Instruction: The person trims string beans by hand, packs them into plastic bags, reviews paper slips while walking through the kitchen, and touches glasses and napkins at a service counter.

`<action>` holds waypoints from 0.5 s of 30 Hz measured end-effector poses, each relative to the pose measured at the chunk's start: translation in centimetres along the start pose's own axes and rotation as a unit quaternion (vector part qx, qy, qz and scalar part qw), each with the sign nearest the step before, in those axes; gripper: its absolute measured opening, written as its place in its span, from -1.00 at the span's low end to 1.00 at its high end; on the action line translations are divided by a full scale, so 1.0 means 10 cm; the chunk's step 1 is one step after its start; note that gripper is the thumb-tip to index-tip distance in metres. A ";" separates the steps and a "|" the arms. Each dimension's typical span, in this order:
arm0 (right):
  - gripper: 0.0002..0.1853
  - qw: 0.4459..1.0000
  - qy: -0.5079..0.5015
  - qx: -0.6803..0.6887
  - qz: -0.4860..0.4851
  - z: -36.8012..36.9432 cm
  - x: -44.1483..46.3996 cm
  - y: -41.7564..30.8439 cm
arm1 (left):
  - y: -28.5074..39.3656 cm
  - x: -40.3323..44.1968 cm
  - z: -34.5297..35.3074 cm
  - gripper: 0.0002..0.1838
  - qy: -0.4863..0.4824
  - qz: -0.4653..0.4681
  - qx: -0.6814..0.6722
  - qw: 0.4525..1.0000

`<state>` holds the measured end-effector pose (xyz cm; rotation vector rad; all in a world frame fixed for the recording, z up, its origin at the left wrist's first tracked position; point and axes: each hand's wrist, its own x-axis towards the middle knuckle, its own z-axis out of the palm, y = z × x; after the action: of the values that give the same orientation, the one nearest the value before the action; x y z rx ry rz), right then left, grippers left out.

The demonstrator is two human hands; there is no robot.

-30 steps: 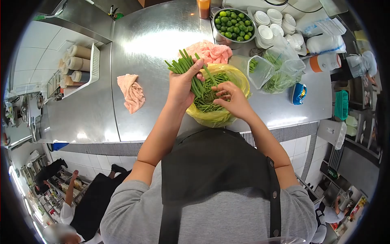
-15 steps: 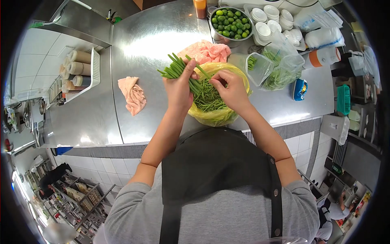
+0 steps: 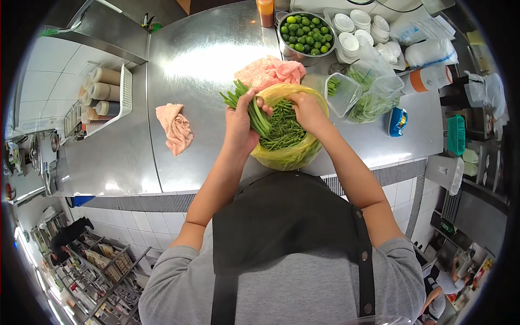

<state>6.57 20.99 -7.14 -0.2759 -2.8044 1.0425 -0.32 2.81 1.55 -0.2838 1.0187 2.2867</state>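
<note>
Left hand (image 3: 241,123) wraps long beans (image 3: 258,121), unbagged; right hand (image 3: 309,112) curled, hold unclear; many bean pieces (image 3: 283,130) already in yellow bag (image 3: 290,160).

Slanted bunch of green stalks (image 3: 259,119), short pieces (image 3: 284,129) in yellow bag (image 3: 288,161)

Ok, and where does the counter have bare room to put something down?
The widest bare patch of the counter lies left of the pink cloth, beyond the peach cloth. Another lies between the white basket and the near edge. The right back is crowded: limes, stacked dishes, clear bag of greens.
</note>
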 end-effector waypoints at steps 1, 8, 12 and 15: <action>-0.86 0.999 -0.006 0.018 -0.031 0.02 0.00 0.02 | -0.04 -0.02 0.01 -0.81 0.003 -0.023 -0.011 1.000; -0.85 0.997 -0.012 -0.049 -0.062 0.28 0.08 -0.09 | -0.41 -0.06 -0.25 -0.86 0.021 -0.084 0.156 0.984; -0.85 0.998 0.000 0.037 -0.057 0.20 0.07 -0.13 | -0.52 -0.05 -0.39 -0.78 0.080 -0.050 0.205 0.974; -0.90 0.988 0.010 0.151 -0.042 -0.12 0.02 -0.35 | -0.54 -0.05 -0.40 -0.73 0.099 0.026 0.184 0.978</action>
<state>6.19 19.23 -3.95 -0.1321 -2.5660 1.4095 3.16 2.46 -4.18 -0.3356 1.5404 2.0908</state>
